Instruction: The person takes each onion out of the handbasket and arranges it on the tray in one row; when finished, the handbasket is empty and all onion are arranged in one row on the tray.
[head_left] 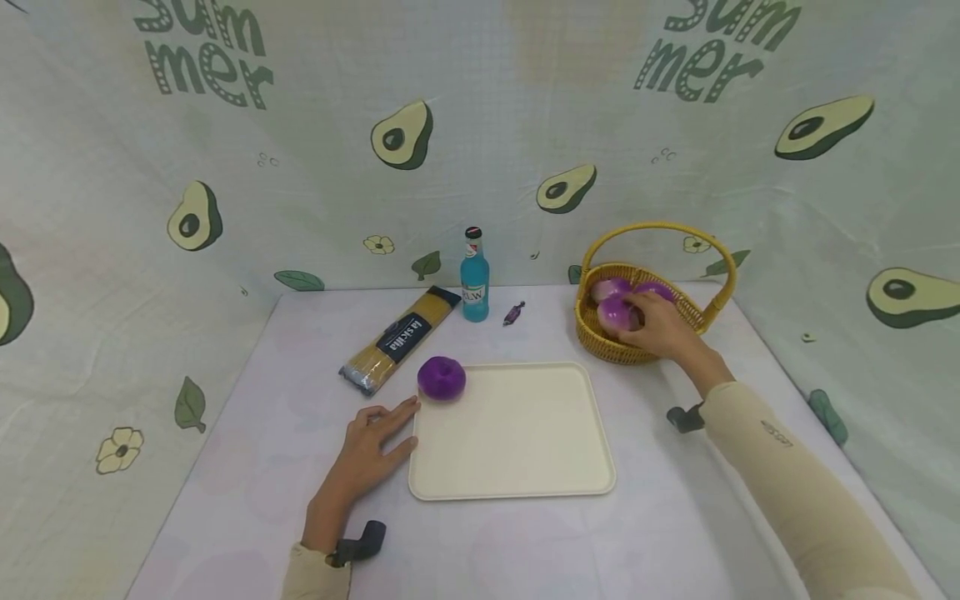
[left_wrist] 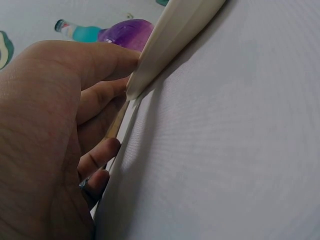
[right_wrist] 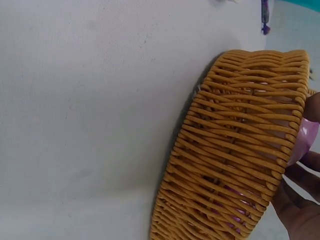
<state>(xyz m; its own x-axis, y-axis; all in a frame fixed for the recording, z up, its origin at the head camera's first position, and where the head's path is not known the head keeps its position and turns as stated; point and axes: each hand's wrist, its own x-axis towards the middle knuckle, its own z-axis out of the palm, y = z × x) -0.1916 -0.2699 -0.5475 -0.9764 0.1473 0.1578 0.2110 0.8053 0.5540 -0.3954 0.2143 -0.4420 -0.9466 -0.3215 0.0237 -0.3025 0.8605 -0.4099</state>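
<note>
My right hand [head_left: 660, 327] reaches into a yellow wicker basket [head_left: 617, 352] and grips a round purple-and-white vegetable [head_left: 614, 313], like an onion or turnip. The right wrist view shows fingers [right_wrist: 305, 180] around its glossy purple side, partly hidden by the basket wall. Similar vegetables [head_left: 611, 288] lie behind it in the basket. My left hand [head_left: 371, 450] touches the left edge of a cream tray [head_left: 517, 433] with fairly straight thumb and finger. Another purple vegetable [head_left: 441, 378] sits on the tray's upper left corner.
Left of the tray's far side lies a packet of spaghetti [head_left: 402, 337], slanted. A blue bottle [head_left: 475, 279] stands upright near the back cloth, with a small purple wrapped candy [head_left: 513, 313] beside it. The basket's tall handle [head_left: 660, 225] arches over its opening.
</note>
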